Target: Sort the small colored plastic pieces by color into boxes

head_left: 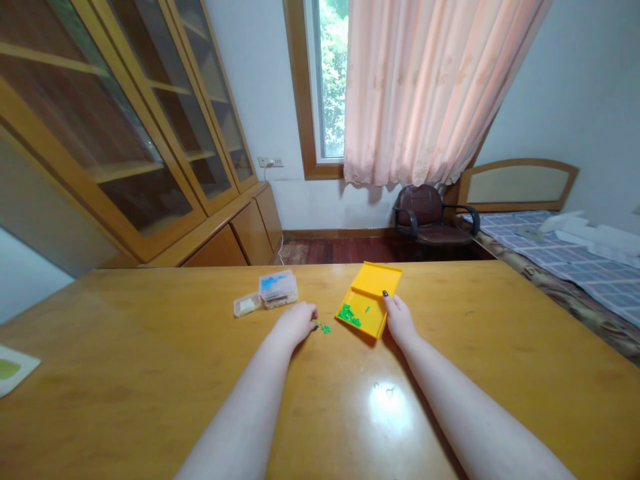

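My right hand (401, 319) grips the right side of an opened yellow plastic case (373, 321), thumb over the rim, the case slightly tilted. Small green pieces (346, 313) lie heaped in its near left corner, and a single one lies apart from them. To the left, my left hand (296, 323) is low over the table, fingers curved, with thumb and forefinger apart. Just right of its fingertips, several loose green pieces (327, 329) lie on the wood; they are too small to make out in detail.
Behind my left hand stand a clear plastic box (278, 289) with blue bits on top and a smaller clear box (247, 305) with something white. A white sheet with a green patch (15, 370) lies at the table's left edge. Beyond the table is a brown armchair (425, 213).
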`<state>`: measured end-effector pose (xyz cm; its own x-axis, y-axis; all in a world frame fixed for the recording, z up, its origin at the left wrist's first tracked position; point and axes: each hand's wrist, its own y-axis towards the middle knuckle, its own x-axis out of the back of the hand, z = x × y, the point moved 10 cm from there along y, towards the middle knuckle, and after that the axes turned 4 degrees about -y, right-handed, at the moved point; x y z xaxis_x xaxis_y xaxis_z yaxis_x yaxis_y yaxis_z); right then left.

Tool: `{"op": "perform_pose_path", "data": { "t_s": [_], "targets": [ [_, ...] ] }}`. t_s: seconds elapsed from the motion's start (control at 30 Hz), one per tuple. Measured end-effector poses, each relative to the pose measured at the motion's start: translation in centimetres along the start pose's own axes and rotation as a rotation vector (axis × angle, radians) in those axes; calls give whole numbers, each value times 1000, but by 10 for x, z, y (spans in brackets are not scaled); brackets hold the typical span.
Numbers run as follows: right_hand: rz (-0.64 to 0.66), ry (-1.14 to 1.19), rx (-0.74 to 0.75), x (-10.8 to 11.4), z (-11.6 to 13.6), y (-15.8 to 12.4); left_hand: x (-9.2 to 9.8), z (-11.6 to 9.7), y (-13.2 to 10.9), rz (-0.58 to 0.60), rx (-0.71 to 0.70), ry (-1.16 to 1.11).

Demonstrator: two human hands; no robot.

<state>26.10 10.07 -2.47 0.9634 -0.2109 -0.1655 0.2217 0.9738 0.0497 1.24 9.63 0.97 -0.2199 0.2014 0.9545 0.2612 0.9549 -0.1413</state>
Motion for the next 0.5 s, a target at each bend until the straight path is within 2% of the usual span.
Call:
{"op": "perform_pose_path", "data": {
  "t_s": [0.5],
  "targets": [
    [24,50,-18,-5,1,-1,-6,-6,1,44,91,44]
  ]
}}
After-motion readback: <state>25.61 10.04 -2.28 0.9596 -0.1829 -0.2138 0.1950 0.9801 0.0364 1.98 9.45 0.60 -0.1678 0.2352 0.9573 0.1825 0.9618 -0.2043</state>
